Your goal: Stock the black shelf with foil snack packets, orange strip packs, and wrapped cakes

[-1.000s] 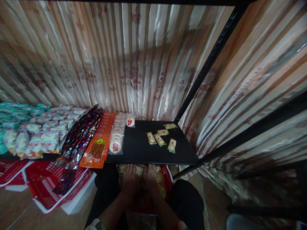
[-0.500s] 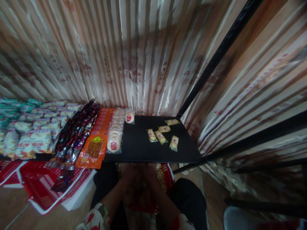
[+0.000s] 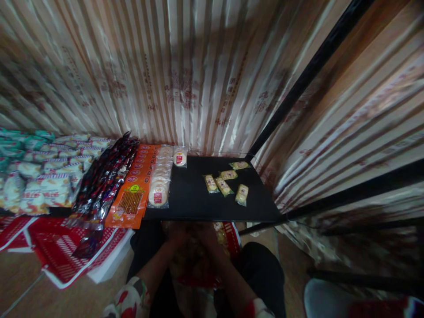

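My left hand (image 3: 179, 235) and my right hand (image 3: 206, 234) reach into a red basket (image 3: 234, 240) between my knees, under the front edge of a black shelf (image 3: 192, 210). Their fingers are lost in shadow, so I cannot see what they hold. Small yellow wrapped packets (image 3: 221, 234) show in the basket beside my right hand. Several similar wrapped snack packets lie loose on the shelf above, among them one packet (image 3: 241, 194) at the right. To their left runs a row of round white crackers in clear wrappers (image 3: 158, 194), with a single wrapped cracker (image 3: 179, 157) at the back.
Farther left on the shelf are orange stick-snack packs (image 3: 130, 203), dark shiny packets (image 3: 102, 181), white packets (image 3: 46, 190) and green ones (image 3: 39, 137). Another red basket (image 3: 59, 251) stands below at left. A black slanted post (image 3: 298, 97) and pleated curtain (image 3: 198, 66) bound the shelf.
The view has shifted slightly, so the shelf and its packets sit a little higher. My hands stay low in the basket, and the packets on the shelf keep their places.
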Demonstrator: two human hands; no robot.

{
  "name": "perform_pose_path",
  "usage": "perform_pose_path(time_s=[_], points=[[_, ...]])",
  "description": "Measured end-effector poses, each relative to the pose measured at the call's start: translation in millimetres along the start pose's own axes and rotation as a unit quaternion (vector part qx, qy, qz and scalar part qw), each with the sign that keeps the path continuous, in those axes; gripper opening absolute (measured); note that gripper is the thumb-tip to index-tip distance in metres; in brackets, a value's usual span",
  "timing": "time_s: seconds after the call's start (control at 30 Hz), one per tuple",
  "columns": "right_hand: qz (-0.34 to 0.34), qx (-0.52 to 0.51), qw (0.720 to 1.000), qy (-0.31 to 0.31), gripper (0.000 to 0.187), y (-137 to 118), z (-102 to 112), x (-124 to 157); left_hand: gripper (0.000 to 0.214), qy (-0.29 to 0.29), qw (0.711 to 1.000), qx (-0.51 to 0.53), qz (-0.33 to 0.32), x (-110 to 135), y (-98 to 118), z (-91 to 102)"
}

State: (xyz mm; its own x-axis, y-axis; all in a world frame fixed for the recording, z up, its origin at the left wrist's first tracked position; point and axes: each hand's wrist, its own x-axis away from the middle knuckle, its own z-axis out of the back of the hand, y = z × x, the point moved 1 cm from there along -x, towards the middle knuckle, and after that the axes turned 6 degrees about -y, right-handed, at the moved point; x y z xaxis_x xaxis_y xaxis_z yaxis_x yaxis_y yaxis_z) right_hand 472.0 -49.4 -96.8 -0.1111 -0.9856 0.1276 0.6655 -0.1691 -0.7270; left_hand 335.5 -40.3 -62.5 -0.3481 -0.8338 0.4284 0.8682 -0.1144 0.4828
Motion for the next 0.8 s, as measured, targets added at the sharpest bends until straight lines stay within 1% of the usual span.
perform_pose_path(time_s=[0.03,0.1,0.17,0.23,0.3,0.4,0.5,0.6,0.7,0.8], points=[[0.003,0.007,1.0,-0.01,0.016,-1,3,4,0.034,0.001,1.0,-0.004,-0.006,3,2,0.0],[0.005,0.019,1.0,0.0,0.018,-3,8,14,0.037,0.012,1.0,-0.014,-0.02,11,5,-0.6],[0.014,0.031,0.999,0.024,0.023,-3,13,25,0.042,0.037,0.998,-0.026,-0.046,19,8,-1.8],[0.021,0.04,0.997,0.055,0.028,0,16,37,0.046,0.067,0.993,-0.041,-0.086,27,11,-3.8],[0.013,0.043,0.996,0.08,0.03,7,17,49,0.047,0.085,0.987,-0.054,-0.123,35,14,-7.4],[0.006,0.041,0.994,0.096,0.03,21,17,67,0.048,0.089,0.981,-0.064,-0.161,47,17,-17.9],[0.011,0.046,0.993,0.111,0.03,32,14,84,0.049,0.089,0.976,-0.069,-0.189,56,18,-33.4],[-0.017,0.057,0.99,0.125,0.032,37,9,97,0.053,0.081,0.972,-0.08,-0.207,60,17,-46.2],[-0.019,0.046,0.991,0.127,0.037,38,2,103,0.057,0.072,0.971,-0.089,-0.209,57,16,-49.0],[-0.009,0.013,0.991,0.136,0.04,41,-2,102,0.06,0.069,0.971,-0.091,-0.212,52,18,-44.5]])
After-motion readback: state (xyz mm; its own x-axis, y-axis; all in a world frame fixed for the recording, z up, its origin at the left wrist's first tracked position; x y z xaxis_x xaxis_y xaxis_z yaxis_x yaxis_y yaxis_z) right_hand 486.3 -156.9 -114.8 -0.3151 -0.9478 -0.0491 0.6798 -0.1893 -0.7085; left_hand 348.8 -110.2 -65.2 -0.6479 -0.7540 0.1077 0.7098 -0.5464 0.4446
